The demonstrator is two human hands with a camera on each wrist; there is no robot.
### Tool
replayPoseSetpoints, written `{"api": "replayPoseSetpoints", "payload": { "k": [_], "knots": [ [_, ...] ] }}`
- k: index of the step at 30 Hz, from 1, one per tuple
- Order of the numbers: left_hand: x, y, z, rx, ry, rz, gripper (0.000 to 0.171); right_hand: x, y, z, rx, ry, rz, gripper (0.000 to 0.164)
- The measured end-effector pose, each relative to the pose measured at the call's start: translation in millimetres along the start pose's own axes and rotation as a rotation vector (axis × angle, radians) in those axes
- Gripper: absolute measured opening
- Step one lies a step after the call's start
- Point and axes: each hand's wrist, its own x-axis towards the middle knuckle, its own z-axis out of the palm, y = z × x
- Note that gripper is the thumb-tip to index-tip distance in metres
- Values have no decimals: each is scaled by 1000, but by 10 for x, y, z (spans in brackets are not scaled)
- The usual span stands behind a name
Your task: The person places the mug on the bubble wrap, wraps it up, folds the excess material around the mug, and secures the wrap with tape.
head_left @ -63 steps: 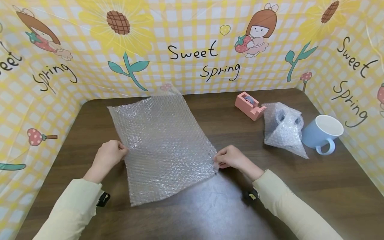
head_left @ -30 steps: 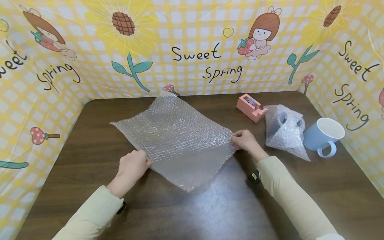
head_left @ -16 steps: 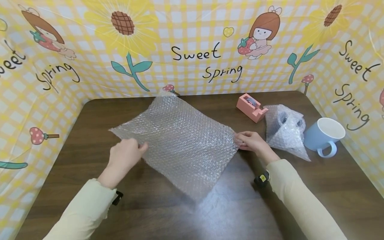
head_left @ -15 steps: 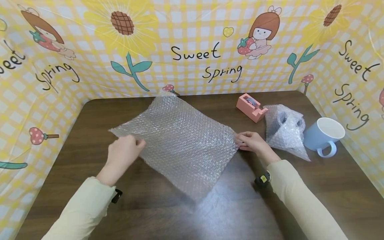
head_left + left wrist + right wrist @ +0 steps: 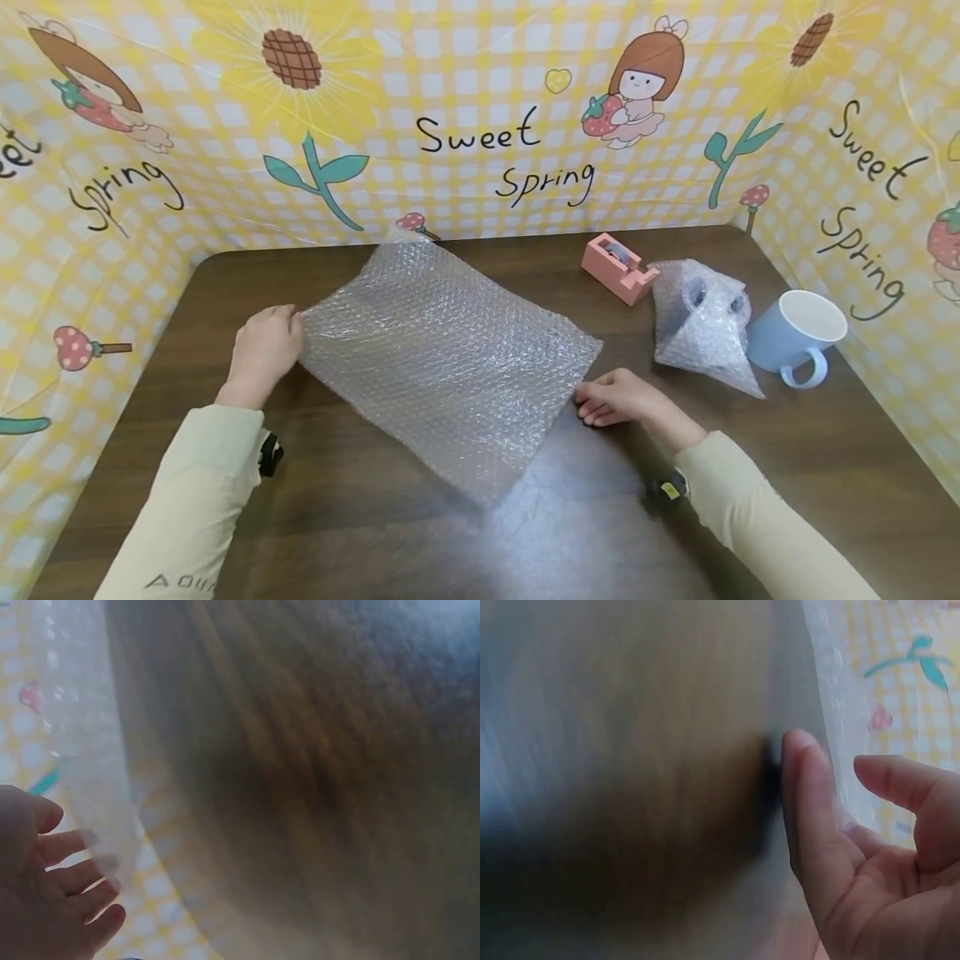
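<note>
A sheet of clear bubble wrap (image 5: 442, 358) lies slantwise over the dark table. At its left corner is my left hand (image 5: 266, 350); in the left wrist view its fingers (image 5: 94, 900) are spread, the tips overlapped by the translucent wrap, with the thumb apart. My right hand (image 5: 618, 398) is low at the sheet's right edge, just in front of the right corner. The right wrist view shows its thumb and forefinger apart, with the wrap's edge (image 5: 836, 697) passing between them.
At the back right stands a pink tape dispenser (image 5: 618, 268). Beside it sits a bubble-wrapped bundle (image 5: 705, 325), and a light blue mug (image 5: 798, 333) is to its right. A yellow checked cloth (image 5: 480, 83) screens the dark table (image 5: 360, 525) at the back and sides.
The sheet has turned, its right corner swinging backward. My left hand has moved from the lower left edge to the left corner. My right hand has let go of the right corner and come forward.
</note>
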Motion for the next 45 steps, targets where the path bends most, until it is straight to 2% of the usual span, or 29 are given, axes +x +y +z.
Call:
{"api": "replayPoseSetpoints", "payload": {
  "k": [4, 6, 8, 12, 17, 25, 34, 37, 41, 45],
  "knots": [
    [38, -92, 50, -67, -122, -128, 53, -15, 8, 178, -5, -43, 9, 40],
    [48, -117, 75, -133, -133, -213, 55, -21, -5, 249, -5, -47, 4, 40],
    [48, -133, 97, -197, -104, -276, 55, -23, -20, 305, 10, -38, 1, 38],
    [34, -123, 132, -288, -15, -325, 51, -15, -31, 359, 37, -18, 6, 34],
    [12, -78, 158, -360, 2, -379, 51, -19, -30, 383, 55, 1, 10, 28],
    [-32, -53, 141, -336, -22, -364, 41, -19, -22, 340, 26, 45, -5, 24],
    [-126, 14, 50, -327, -120, -320, 41, 36, -2, 165, -8, 112, -44, 25],
    [-174, 30, 24, -343, -166, -301, 41, 52, 5, 90, -26, 143, -52, 27],
    [-229, 64, 15, -405, -262, -276, 42, 62, 7, -20, -49, 188, -62, 28],
    [-278, 78, 31, -475, -361, -290, 43, 79, -14, -107, -64, 212, -69, 29]
  ]
}}
